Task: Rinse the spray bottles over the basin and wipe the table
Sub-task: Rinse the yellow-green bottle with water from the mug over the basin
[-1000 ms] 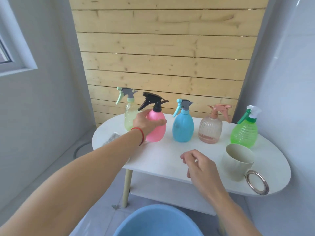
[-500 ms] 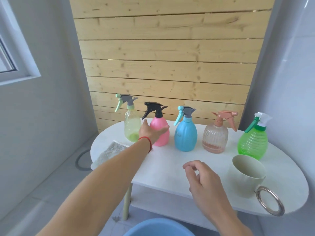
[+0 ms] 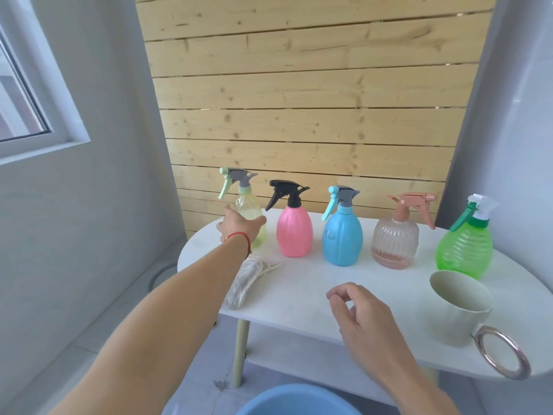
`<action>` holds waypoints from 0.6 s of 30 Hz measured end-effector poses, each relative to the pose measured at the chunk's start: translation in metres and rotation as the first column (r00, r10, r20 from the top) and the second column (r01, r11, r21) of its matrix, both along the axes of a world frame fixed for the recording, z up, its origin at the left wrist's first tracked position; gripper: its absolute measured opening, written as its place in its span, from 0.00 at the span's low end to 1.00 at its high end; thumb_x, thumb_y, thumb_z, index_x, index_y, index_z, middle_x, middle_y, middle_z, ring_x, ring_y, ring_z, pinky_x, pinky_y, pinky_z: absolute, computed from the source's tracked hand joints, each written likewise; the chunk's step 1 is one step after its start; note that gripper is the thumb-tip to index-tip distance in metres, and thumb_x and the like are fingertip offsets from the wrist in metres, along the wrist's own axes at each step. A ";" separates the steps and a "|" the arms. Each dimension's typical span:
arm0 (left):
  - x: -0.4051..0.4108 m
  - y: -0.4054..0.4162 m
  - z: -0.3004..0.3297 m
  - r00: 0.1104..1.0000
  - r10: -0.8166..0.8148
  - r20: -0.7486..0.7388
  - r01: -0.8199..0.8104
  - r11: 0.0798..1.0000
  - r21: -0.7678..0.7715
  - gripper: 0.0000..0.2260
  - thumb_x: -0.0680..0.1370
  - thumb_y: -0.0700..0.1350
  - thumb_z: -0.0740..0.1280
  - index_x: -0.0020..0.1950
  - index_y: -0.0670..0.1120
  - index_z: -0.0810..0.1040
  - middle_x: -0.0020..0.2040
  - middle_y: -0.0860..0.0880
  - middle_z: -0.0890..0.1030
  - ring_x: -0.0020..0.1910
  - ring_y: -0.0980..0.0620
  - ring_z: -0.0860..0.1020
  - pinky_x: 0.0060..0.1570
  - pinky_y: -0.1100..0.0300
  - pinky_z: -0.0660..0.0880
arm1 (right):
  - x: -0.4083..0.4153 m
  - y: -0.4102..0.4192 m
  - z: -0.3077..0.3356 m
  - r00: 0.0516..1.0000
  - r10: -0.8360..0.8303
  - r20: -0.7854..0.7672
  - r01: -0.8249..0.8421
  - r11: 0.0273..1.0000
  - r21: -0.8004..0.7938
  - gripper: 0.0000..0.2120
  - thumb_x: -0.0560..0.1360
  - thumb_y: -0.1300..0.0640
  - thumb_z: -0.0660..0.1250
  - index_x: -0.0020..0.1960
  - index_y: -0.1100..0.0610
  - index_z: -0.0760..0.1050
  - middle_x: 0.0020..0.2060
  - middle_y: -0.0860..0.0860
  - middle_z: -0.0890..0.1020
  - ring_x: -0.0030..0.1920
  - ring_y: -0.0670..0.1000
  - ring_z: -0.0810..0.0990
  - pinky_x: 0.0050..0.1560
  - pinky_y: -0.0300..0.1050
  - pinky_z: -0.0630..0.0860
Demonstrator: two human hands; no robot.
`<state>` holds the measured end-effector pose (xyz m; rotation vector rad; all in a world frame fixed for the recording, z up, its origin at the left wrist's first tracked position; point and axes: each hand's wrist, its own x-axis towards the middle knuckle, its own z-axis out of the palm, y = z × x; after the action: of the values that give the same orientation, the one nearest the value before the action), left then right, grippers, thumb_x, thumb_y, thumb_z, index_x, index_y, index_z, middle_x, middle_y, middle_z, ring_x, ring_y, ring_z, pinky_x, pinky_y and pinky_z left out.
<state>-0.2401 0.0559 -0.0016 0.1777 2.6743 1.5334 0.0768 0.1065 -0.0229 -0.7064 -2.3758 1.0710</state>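
Observation:
Several spray bottles stand in a row at the back of the white oval table [image 3: 299, 292]: pale yellow [image 3: 247, 205], pink [image 3: 294, 232], blue [image 3: 342, 238], clear pink [image 3: 395, 241] and green [image 3: 465, 250]. My left hand [image 3: 239, 227] reaches to the far left and wraps around the body of the pale yellow bottle, which stands upright on the table. My right hand [image 3: 362, 316] hovers over the table's front edge, fingers loosely curled and holding nothing. A grey-white cloth [image 3: 245, 283] lies crumpled under my left forearm. The blue basin [image 3: 293, 401] shows at the bottom edge, below the table.
A cream cup [image 3: 457, 319] with a metal ring handle [image 3: 502, 351] stands at the front right, in front of the green bottle. Behind the table is a wooden plank wall; grey walls close in on both sides. The table has a lower shelf [image 3: 299, 354].
My left hand has left the pink bottle and moved left onto the pale yellow one. The cloth is now uncovered. My right hand stays over the front edge.

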 end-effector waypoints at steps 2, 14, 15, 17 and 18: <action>-0.007 -0.002 0.000 1.000 -0.013 -0.013 0.013 1.000 0.026 0.40 0.71 0.54 0.76 0.79 0.51 0.62 0.69 0.45 0.76 0.69 0.42 0.72 0.65 0.43 0.74 | 0.000 0.000 -0.002 1.000 0.003 0.004 -0.003 1.000 0.014 0.07 0.83 0.48 0.60 0.52 0.44 0.76 0.50 0.39 0.80 0.41 0.41 0.77 0.49 0.43 0.74; 0.116 -0.081 0.017 0.695 -0.164 -0.700 0.278 0.959 0.051 0.28 0.65 0.49 0.81 0.63 0.50 0.75 0.55 0.51 0.70 0.50 0.55 0.72 0.48 0.66 0.71 | -0.002 -0.024 0.040 0.931 0.031 -0.363 -0.185 0.898 -0.399 0.10 0.85 0.54 0.61 0.55 0.50 0.81 0.47 0.52 0.85 0.36 0.54 0.81 0.34 0.48 0.75; 0.133 -0.089 0.012 0.631 -0.222 -0.743 0.316 0.949 -0.015 0.30 0.64 0.50 0.81 0.63 0.51 0.76 0.55 0.50 0.70 0.49 0.54 0.73 0.46 0.65 0.72 | 0.001 -0.027 0.047 0.930 0.022 -0.368 -0.228 0.819 -0.526 0.14 0.86 0.51 0.58 0.56 0.54 0.82 0.49 0.57 0.85 0.37 0.56 0.81 0.33 0.50 0.74; 0.159 -0.104 0.002 0.482 -0.315 -0.818 0.317 0.933 -0.173 0.30 0.63 0.51 0.80 0.63 0.52 0.76 0.54 0.49 0.71 0.47 0.50 0.75 0.42 0.57 0.75 | 0.008 -0.026 0.058 0.934 0.035 -0.355 -0.293 0.643 -0.708 0.28 0.85 0.40 0.52 0.59 0.60 0.82 0.51 0.63 0.85 0.38 0.60 0.81 0.31 0.48 0.73; 0.166 -0.112 -0.003 0.403 -0.352 -0.844 0.287 0.925 -0.249 0.29 0.63 0.51 0.78 0.63 0.52 0.75 0.53 0.47 0.72 0.47 0.47 0.76 0.43 0.54 0.75 | 0.013 -0.024 0.062 0.940 0.061 -0.336 -0.308 0.577 -0.757 0.34 0.83 0.36 0.50 0.59 0.63 0.81 0.51 0.65 0.85 0.38 0.62 0.81 0.30 0.47 0.73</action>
<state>-0.0742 -0.0561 -0.0043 1.8746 2.9871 1.4191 0.0902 0.0825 0.0390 -0.5109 -1.6512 2.2403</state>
